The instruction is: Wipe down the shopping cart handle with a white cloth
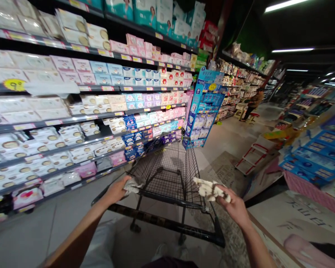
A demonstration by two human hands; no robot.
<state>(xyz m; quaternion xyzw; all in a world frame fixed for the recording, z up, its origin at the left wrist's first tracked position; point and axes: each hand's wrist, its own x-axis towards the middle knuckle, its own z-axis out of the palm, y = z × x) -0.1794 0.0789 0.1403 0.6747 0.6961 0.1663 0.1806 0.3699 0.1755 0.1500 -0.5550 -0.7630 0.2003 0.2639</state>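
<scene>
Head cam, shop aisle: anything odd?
The left hand and right hand each clutch a crumpled pale cloth over the shopping cart, an odd thing to hold there. A red-framed step ladder also stands in the aisle.

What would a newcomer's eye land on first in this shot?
Packed shelves of packaged goods fill the left side, with a yellow price sign at far left. Low in the centre stands a wire shopping cart. At its near edge, the left hand holds a grey cloth, and the right hand a crumpled white wad.
</scene>
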